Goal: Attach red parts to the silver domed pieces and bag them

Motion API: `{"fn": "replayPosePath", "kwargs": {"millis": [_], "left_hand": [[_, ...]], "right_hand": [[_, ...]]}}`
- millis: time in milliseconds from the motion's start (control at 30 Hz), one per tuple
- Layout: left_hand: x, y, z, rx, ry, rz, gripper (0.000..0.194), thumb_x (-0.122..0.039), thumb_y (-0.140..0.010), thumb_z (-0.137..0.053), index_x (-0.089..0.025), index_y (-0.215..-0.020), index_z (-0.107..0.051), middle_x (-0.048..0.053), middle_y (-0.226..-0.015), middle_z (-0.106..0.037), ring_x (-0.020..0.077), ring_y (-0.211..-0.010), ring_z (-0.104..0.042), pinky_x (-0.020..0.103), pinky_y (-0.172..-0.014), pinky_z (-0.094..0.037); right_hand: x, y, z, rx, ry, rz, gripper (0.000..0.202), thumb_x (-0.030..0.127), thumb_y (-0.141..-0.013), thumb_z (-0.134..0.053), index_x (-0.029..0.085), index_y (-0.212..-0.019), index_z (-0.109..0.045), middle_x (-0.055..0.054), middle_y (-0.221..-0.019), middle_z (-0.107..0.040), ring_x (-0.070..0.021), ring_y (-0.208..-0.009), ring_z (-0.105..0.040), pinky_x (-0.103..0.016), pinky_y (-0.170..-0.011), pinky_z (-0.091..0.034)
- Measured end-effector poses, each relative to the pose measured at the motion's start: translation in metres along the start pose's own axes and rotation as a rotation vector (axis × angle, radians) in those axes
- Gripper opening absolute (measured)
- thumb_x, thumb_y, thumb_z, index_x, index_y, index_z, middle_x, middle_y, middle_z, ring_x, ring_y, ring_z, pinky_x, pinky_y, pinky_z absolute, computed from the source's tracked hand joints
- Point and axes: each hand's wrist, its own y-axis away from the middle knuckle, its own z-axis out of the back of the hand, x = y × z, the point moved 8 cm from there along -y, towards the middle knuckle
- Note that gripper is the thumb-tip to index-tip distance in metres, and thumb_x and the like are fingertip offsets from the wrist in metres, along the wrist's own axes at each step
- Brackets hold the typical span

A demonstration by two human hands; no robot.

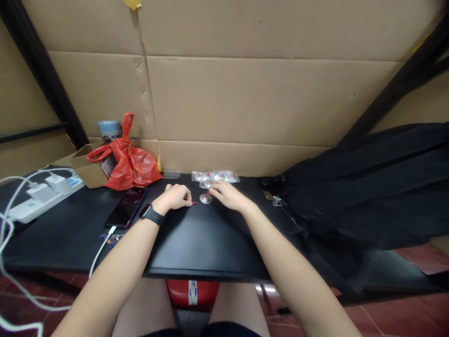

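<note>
My left hand rests on the black table with its fingers curled in a pinch. A small thin red piece sticks out from its fingertips. To the right of it lies a shiny, clear-looking round disc, like a suction cup, with a red part at its top. My right hand reaches in from the right, thumb and fingertips closed at that red part. Just behind the hands, several clear plastic packets hold similar shiny round pieces with red bits.
A phone, keys and a white charging cable lie left. Beyond them are a power strip, a cardboard box and a red plastic bag. Black cloth covers the right side. A cardboard wall stands behind.
</note>
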Motion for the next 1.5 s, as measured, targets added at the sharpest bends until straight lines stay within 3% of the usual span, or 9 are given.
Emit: {"fn": "replayPosePath", "kwargs": {"millis": [67, 233, 367, 533, 867, 1033, 1167, 1300, 1500], "left_hand": [[-0.002, 0.0, 0.0, -0.011, -0.018, -0.01, 0.005, -0.027, -0.081, -0.069, -0.025, -0.076, -0.071, -0.001, -0.082, -0.075, 0.0218, -0.086, -0.068, 0.034, -0.083, -0.033], [-0.004, -0.001, 0.007, -0.149, -0.008, -0.053, 0.007, -0.026, -0.086, -0.063, -0.023, -0.081, -0.066, -0.002, -0.089, -0.075, 0.0201, -0.087, -0.068, 0.034, -0.085, -0.033], [-0.004, -0.002, 0.011, -0.234, 0.066, -0.07, 0.003, -0.026, -0.085, -0.067, -0.024, -0.087, -0.066, -0.004, -0.09, -0.076, 0.0184, -0.09, -0.068, 0.034, -0.088, -0.031], [-0.01, -0.001, 0.018, -0.332, 0.104, -0.073, 0.006, -0.028, -0.085, -0.068, -0.026, -0.091, -0.07, -0.004, -0.093, -0.077, 0.0195, -0.094, -0.068, 0.035, -0.089, -0.028], [-0.021, 0.001, 0.021, -0.391, 0.091, -0.095, 0.018, -0.037, -0.095, -0.057, -0.026, -0.091, -0.07, 0.0, -0.103, -0.075, 0.0221, -0.1, -0.064, 0.038, -0.09, -0.027], [-0.025, 0.001, 0.016, -0.399, 0.09, -0.077, 0.02, -0.037, -0.097, -0.052, -0.024, -0.093, -0.067, 0.002, -0.106, -0.071, 0.0224, -0.105, -0.06, 0.038, -0.091, -0.029], [-0.024, 0.001, 0.016, -0.439, 0.138, -0.05, 0.018, -0.035, -0.096, -0.053, -0.024, -0.093, -0.067, 0.003, -0.111, -0.065, 0.0232, -0.112, -0.056, 0.039, -0.093, -0.033], [-0.02, 0.0, 0.02, -0.494, 0.301, -0.058, 0.017, -0.036, -0.093, -0.057, -0.023, -0.091, -0.068, 0.003, -0.109, -0.064, 0.0214, -0.108, -0.059, 0.036, -0.093, -0.042], [-0.027, -0.001, 0.025, -0.528, 0.542, -0.194, 0.014, -0.031, -0.092, -0.059, -0.019, -0.09, -0.067, 0.006, -0.105, -0.064, 0.0192, -0.103, -0.062, 0.032, -0.099, -0.046]], "right_hand": [[-0.017, 0.005, 0.003, 0.037, 0.037, -0.103, 0.019, 0.033, -0.094, -0.055, 0.019, -0.098, -0.067, -0.009, -0.104, -0.066, -0.0224, -0.099, -0.061, -0.034, -0.089, -0.046], [-0.06, 0.023, 0.011, 0.158, 0.104, -0.401, 0.042, 0.032, -0.072, -0.079, 0.017, -0.109, -0.066, -0.013, -0.113, -0.067, -0.0252, -0.097, -0.064, -0.031, -0.083, -0.047], [-0.063, 0.025, 0.012, 0.18, -0.035, -0.461, 0.042, 0.036, -0.073, -0.079, 0.017, -0.108, -0.065, -0.006, -0.096, -0.07, -0.0199, -0.082, -0.065, -0.026, -0.072, -0.046], [-0.057, 0.022, 0.002, 0.201, -0.062, -0.506, 0.045, 0.028, -0.069, -0.082, 0.017, -0.109, -0.064, -0.003, -0.088, -0.069, -0.0164, -0.076, -0.063, -0.023, -0.068, -0.044], [-0.036, 0.015, -0.003, 0.209, -0.03, -0.275, 0.044, 0.023, -0.065, -0.081, 0.017, -0.106, -0.07, -0.007, -0.099, -0.067, -0.0189, -0.081, -0.064, -0.028, -0.074, -0.05], [-0.029, 0.017, -0.005, 0.247, -0.04, -0.249, 0.03, 0.018, -0.065, -0.079, 0.018, -0.094, -0.072, -0.004, -0.086, -0.072, -0.0202, -0.076, -0.065, -0.029, -0.071, -0.049], [-0.015, 0.01, 0.014, 0.012, -0.089, -0.172, 0.035, 0.018, -0.07, -0.074, 0.019, -0.105, -0.067, -0.006, -0.096, -0.072, -0.0214, -0.084, -0.065, -0.033, -0.079, -0.05], [0.008, 0.004, 0.027, -0.225, -0.412, -0.032, 0.041, 0.025, -0.077, -0.071, 0.02, -0.116, -0.059, -0.009, -0.118, -0.065, -0.0218, -0.099, -0.064, -0.036, -0.085, -0.053], [0.035, 0.0, 0.023, -0.277, -0.689, 0.077, 0.039, 0.026, -0.079, -0.07, 0.023, -0.116, -0.055, -0.009, -0.12, -0.063, -0.0227, -0.111, -0.063, -0.039, -0.091, -0.054]]}}
